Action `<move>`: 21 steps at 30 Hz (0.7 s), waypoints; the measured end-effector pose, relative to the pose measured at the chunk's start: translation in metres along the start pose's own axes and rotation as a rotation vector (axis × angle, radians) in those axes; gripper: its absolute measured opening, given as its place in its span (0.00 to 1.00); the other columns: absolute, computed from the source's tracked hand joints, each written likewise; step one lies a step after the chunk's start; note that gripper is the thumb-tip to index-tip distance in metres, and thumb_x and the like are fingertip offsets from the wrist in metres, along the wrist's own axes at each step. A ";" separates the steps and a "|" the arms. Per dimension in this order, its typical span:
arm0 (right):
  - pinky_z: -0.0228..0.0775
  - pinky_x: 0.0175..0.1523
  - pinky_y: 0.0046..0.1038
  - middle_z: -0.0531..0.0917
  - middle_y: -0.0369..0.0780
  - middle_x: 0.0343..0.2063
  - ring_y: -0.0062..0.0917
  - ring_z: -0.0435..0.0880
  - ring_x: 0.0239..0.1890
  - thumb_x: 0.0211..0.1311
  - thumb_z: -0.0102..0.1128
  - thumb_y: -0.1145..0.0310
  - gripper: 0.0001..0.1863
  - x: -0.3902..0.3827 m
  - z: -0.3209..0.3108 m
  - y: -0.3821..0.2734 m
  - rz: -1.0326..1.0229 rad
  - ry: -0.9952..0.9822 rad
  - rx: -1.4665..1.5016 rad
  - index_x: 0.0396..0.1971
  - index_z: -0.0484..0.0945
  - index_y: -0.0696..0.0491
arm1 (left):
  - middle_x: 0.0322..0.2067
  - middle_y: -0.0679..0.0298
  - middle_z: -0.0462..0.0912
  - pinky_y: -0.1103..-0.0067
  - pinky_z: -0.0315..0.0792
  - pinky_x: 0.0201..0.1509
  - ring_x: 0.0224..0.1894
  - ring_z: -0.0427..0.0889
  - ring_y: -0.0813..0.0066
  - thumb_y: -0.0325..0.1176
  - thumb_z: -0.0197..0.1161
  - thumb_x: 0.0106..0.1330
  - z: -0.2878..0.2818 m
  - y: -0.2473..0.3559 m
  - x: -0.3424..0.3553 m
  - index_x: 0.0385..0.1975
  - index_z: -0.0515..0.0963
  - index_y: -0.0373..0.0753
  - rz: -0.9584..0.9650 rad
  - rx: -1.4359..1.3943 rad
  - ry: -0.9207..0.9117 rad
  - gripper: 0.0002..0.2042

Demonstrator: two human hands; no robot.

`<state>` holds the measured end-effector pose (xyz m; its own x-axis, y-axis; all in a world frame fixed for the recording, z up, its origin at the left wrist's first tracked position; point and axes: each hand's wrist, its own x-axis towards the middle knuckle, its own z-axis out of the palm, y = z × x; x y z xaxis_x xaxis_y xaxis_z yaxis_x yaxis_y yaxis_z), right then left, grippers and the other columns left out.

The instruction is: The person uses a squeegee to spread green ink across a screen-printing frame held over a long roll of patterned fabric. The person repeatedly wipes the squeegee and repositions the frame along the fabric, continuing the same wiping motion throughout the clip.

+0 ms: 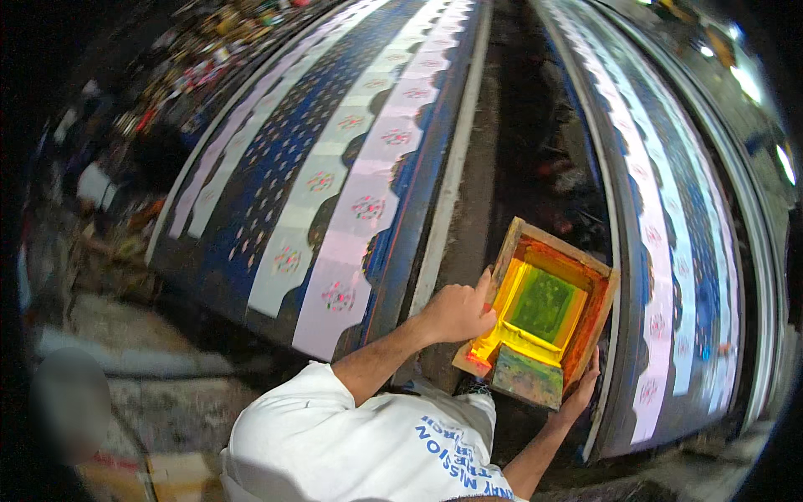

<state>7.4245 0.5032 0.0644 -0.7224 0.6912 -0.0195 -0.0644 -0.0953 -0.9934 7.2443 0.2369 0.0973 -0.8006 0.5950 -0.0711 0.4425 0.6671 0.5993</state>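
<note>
I hold a wooden screen-printing frame (599, 309) tilted in front of me, its inside stained orange and bright yellow around a green mesh panel (539, 305). My left hand (456, 314) grips the left side, fingers along the wood. My right hand (579, 389) is wrapped round the lower right side, partly hidden by the frame. A mottled green-grey block (527, 376) sits at the frame's lower end, beside a small piece (471, 362) stained red and yellow.
Long tables (251, 209) with pink and pale printed fabric strips run away to my left; a similar table (636, 209) runs close on my right. A dark aisle with pale rails lies between. A person in white (96, 184) and cluttered goods are at far left.
</note>
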 end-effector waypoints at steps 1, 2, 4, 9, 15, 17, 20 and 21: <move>0.70 0.79 0.42 0.75 0.50 0.76 0.39 0.78 0.75 0.90 0.41 0.36 0.45 0.015 -0.006 0.006 0.024 -0.096 0.033 0.82 0.64 0.64 | 0.20 0.40 0.84 0.50 0.84 0.35 0.26 0.89 0.38 0.48 0.63 0.71 0.001 0.002 -0.005 0.75 0.61 0.11 -0.029 -0.003 0.052 0.45; 0.69 0.79 0.42 0.75 0.50 0.76 0.39 0.78 0.75 0.90 0.41 0.36 0.45 0.036 -0.012 0.008 0.042 -0.197 0.060 0.81 0.64 0.64 | 0.20 0.40 0.85 0.50 0.84 0.35 0.27 0.90 0.38 0.48 0.64 0.71 -0.001 0.008 -0.008 0.75 0.61 0.11 -0.056 -0.012 0.112 0.45; 0.69 0.78 0.41 0.78 0.50 0.75 0.38 0.78 0.76 0.90 0.42 0.37 0.43 0.061 -0.014 -0.007 0.098 -0.333 0.114 0.82 0.66 0.62 | 0.21 0.39 0.85 0.52 0.85 0.37 0.29 0.90 0.37 0.49 0.65 0.70 -0.007 0.021 -0.018 0.73 0.62 0.11 -0.109 -0.050 0.195 0.45; 0.71 0.77 0.42 0.79 0.51 0.73 0.39 0.81 0.74 0.89 0.43 0.36 0.46 0.125 0.033 0.007 0.131 -0.716 0.276 0.80 0.67 0.65 | 0.25 0.39 0.87 0.52 0.85 0.39 0.31 0.91 0.38 0.47 0.69 0.68 -0.008 0.042 -0.069 0.76 0.58 0.14 -0.418 -0.138 0.407 0.47; 0.74 0.74 0.40 0.83 0.51 0.69 0.40 0.85 0.69 0.90 0.42 0.37 0.45 0.158 0.107 0.018 0.280 -0.997 0.320 0.76 0.71 0.70 | 0.29 0.39 0.89 0.55 0.87 0.38 0.31 0.92 0.39 0.44 0.70 0.67 0.017 0.048 -0.112 0.83 0.51 0.23 -0.695 -0.201 0.696 0.51; 0.74 0.74 0.38 0.87 0.50 0.64 0.36 0.88 0.64 0.92 0.40 0.40 0.43 0.161 0.130 0.036 0.314 -1.088 0.214 0.72 0.76 0.71 | 0.29 0.38 0.89 0.55 0.87 0.37 0.29 0.91 0.40 0.45 0.70 0.67 0.037 0.043 -0.127 0.84 0.50 0.25 -0.755 -0.211 0.832 0.52; 0.77 0.71 0.36 0.90 0.49 0.59 0.34 0.89 0.61 0.93 0.38 0.42 0.41 0.137 0.200 0.025 0.238 -1.217 0.070 0.70 0.79 0.70 | 0.32 0.38 0.90 0.59 0.88 0.38 0.31 0.93 0.42 0.43 0.70 0.67 0.033 0.020 -0.162 0.87 0.46 0.30 -0.884 -0.215 0.905 0.53; 0.77 0.70 0.35 0.90 0.49 0.59 0.33 0.89 0.61 0.93 0.39 0.43 0.40 0.137 0.215 0.027 0.234 -1.250 0.038 0.69 0.80 0.70 | 0.33 0.38 0.91 0.59 0.89 0.38 0.31 0.93 0.42 0.43 0.70 0.67 0.036 0.013 -0.164 0.87 0.46 0.30 -0.880 -0.215 0.969 0.53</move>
<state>7.1761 0.4411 0.0596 -0.8720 -0.4865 -0.0533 0.1475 -0.1575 -0.9764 7.3965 0.1642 0.0882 -0.7875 -0.6148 0.0418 -0.3694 0.5252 0.7666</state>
